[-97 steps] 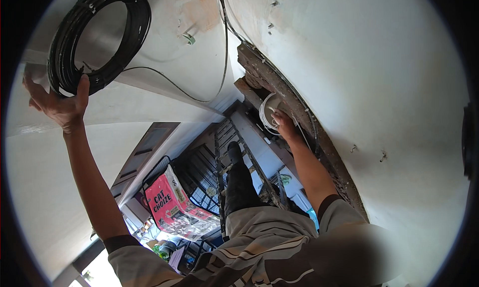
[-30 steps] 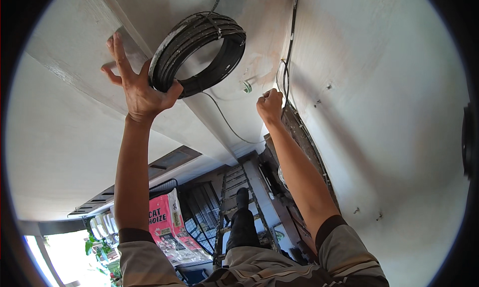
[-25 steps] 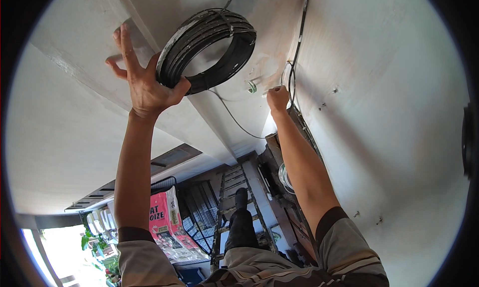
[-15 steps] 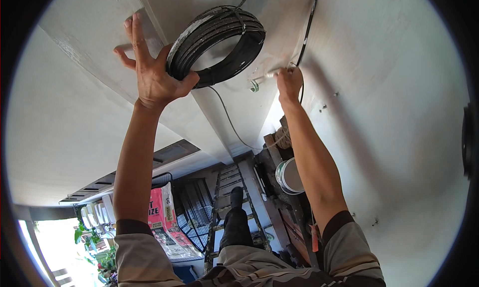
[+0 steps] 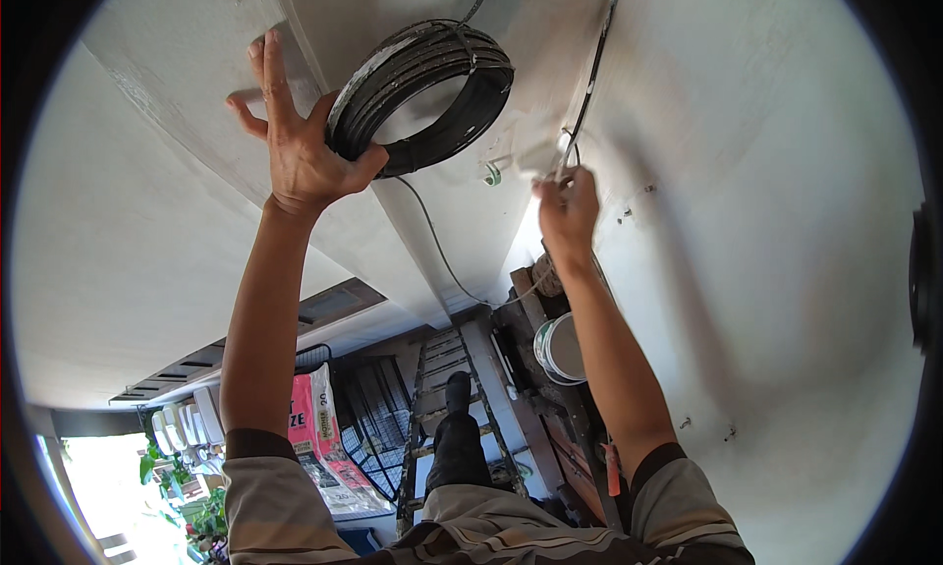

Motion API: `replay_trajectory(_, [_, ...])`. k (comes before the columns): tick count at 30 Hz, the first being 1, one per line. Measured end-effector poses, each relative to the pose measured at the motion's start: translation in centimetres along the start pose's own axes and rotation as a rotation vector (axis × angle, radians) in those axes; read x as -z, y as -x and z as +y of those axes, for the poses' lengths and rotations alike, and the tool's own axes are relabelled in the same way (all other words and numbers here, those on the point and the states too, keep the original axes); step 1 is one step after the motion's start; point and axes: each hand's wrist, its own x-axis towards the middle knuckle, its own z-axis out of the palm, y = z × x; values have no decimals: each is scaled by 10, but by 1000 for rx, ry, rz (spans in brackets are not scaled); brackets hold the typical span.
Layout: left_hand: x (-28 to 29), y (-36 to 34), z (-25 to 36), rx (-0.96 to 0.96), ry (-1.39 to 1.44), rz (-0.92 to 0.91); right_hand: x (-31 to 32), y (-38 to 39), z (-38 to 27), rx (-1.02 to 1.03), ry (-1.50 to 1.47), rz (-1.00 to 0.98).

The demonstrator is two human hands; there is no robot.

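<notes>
1. the left hand (image 5: 309,162) grips the black coil (image 5: 393,69) at its lower left edge; other fingers spread outside.
2. between the coil and the right hand (image 5: 568,211) there is an open gap, with one small green loop (image 5: 493,175).
3. this right hand is closed on a pale thing (image 5: 542,159), too blurred to name, near the wall (image 5: 776,221).

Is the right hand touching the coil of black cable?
No, the right hand is apart from the black coil, which the left hand holds.
</notes>
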Motion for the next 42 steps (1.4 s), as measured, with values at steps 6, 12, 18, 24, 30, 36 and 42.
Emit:
replay_trajectory(6, [-1, 2, -4, 11, 23, 26, -52, -13, 89, -31, 357, 35])
replay_trajectory(12, [-4, 2, 4, 41, 29, 8, -67, -58, 92, -313, -78, 154])
replay_trajectory(18, [0, 3, 1, 45, 30, 1, -16, -75, -55, -237, -698, 133])
replay_trajectory(24, [-7, 5, -6, 28, 8, 22, 17, -40, -89, 144, -516, 144])
replay_trajectory(30, [0, -1, -2, -61, -22, 44, -19, 4, 43, -103, -24, -31])
replay_trajectory(36, [-15, 1, 7, 28, 45, 41, -50, -36, 146, -443, -35, 65])
replay_trajectory(42, [4, 2, 1, 49, 14, 3, -58, -53, 5, -400, -374, 100])
